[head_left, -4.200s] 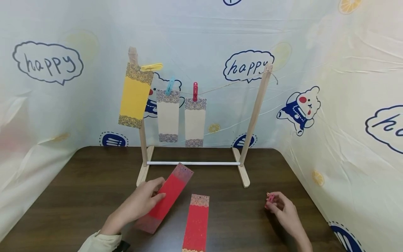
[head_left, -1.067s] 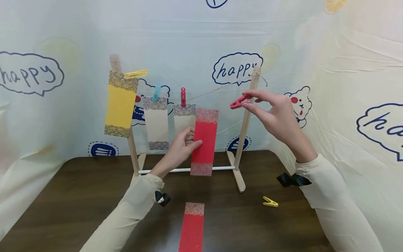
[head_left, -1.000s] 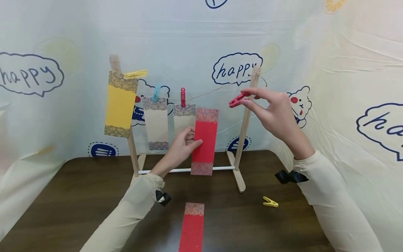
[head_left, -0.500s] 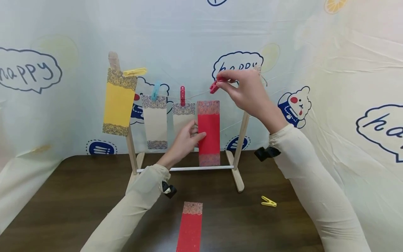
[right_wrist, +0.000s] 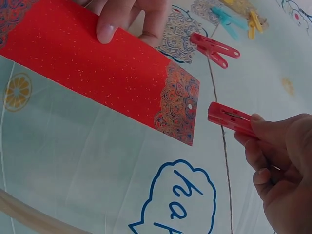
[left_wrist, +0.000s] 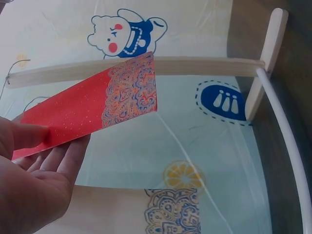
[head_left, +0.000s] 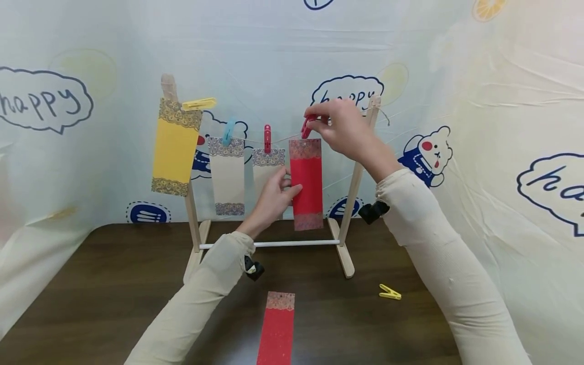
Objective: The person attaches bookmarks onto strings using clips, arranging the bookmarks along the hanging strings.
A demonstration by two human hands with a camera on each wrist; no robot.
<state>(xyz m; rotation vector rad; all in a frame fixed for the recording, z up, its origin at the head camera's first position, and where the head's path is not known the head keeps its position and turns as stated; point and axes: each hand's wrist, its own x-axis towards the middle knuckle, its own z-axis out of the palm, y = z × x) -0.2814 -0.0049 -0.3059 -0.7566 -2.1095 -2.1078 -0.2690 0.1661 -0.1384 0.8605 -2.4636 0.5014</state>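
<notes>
A red card with patterned lace-like ends (head_left: 306,185) hangs upright in my left hand (head_left: 274,195), thumb in front and fingers behind its left edge. In the right wrist view a small hole shows in the card's patterned top end. My right hand (head_left: 344,126) pinches a red clothespin (right_wrist: 231,118) just above that end. The clothespin overlaps the string (right_wrist: 224,146), a little apart from the card in the right wrist view. Left of the card, a white card (head_left: 268,172) hangs from the string by another red clothespin (head_left: 267,139), partly hidden by my left hand.
A wooden stand with two posts (head_left: 358,190) and a white crossbar (head_left: 296,244) carries the string. Further left hang another white card (head_left: 227,177) under a blue clothespin (head_left: 229,132) and a yellow card (head_left: 175,152). A second red card (head_left: 277,334) and a yellow clothespin (head_left: 390,292) lie on the table.
The left hand has lifted the red card from the table up to the string. The right hand has brought the red clothespin up and leftward above the card, leaving a yellow clothespin on the table.
</notes>
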